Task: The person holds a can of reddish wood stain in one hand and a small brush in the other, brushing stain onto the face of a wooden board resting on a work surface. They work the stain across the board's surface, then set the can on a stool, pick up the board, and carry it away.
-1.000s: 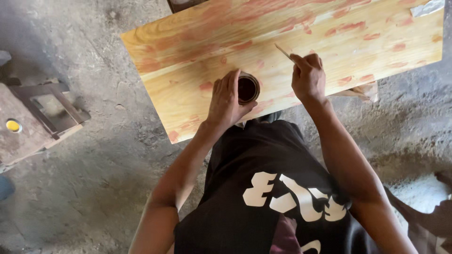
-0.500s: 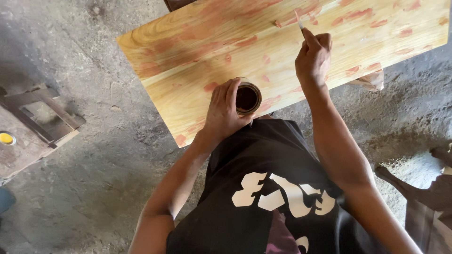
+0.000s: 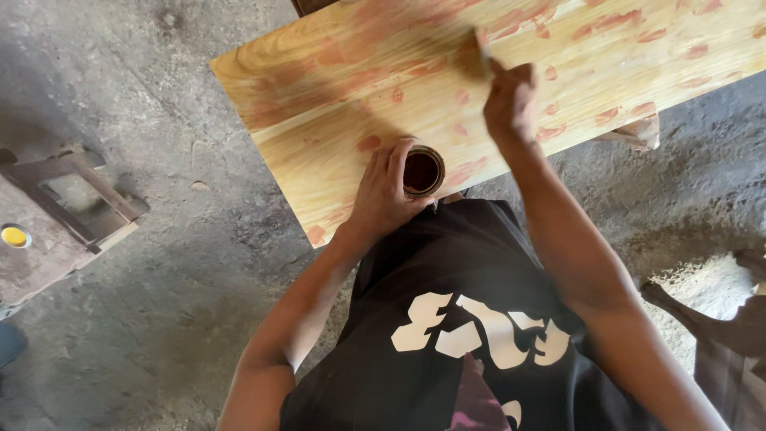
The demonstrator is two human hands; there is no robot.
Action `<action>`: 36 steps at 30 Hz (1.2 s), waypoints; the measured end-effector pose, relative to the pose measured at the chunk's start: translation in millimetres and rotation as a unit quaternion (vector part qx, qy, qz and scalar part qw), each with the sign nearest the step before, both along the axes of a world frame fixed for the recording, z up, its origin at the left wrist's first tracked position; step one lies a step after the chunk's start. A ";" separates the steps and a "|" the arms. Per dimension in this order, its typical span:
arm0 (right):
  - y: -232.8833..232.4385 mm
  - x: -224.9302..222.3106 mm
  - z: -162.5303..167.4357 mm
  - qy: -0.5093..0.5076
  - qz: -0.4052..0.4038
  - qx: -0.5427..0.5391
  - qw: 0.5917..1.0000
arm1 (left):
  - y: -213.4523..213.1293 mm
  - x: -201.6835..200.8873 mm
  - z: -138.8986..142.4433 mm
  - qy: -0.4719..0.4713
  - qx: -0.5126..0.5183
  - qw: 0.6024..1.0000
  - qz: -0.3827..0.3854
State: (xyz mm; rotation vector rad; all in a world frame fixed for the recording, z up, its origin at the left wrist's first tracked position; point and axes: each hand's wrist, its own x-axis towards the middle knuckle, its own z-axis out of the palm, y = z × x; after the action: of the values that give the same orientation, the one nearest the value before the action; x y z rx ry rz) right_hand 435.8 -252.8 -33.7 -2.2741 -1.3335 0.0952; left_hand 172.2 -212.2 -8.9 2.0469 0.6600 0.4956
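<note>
Two bare hands work over a pale wooden board [image 3: 495, 88] that runs slantwise across the upper part of the head view. Left hand [image 3: 383, 195] is curled around a small round can [image 3: 421, 170] standing upright at the near edge of the board, fingers wrapped on its left side, thumb side toward the body; can is open on top with dark brown liquid inside. Right hand [image 3: 511, 100] is further up the board, well apart from the can, fingers pressed together and pinching a thin brush [image 3: 483, 49]; brush tip is blurred and lies on the wood. Board surface carries many reddish-brown dabs and a darker smeared patch around the brush, mostly in the upper middle; lower left part of the board is bare yellow grain. Person wears a black shirt [image 3: 471, 319] with white print, seen from above. Grey dirt floor [image 3: 159, 319] surrounds everything. At left edge, a worn wooden stool or frame [image 3: 72, 199] with a small yellow round lid [image 3: 14, 236] on it, well apart from the board.
</note>
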 end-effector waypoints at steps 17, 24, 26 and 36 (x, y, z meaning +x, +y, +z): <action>10.7 -40.9 -2.4 0.079 0.016 -0.001 0.997 | 1.7 -2.0 -2.7 -0.021 -0.004 1.000 -0.003; 23.9 -40.7 9.9 0.018 0.076 -0.025 0.997 | 0.8 -2.2 -5.5 -0.002 -0.018 1.000 0.000; 23.5 -30.6 12.2 0.073 0.096 -0.011 0.993 | 1.4 -1.7 -6.3 -0.002 -0.008 1.000 -0.001; -9.8 -12.3 9.0 0.045 0.142 -0.044 0.988 | 1.1 -2.9 -7.1 -0.027 -0.014 0.999 0.011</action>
State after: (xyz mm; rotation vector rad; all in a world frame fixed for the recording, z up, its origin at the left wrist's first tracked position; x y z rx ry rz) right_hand 423.5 -262.6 -24.7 -2.1085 -1.6244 0.3550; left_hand 169.3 -211.0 -16.1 1.9951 0.6541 0.5500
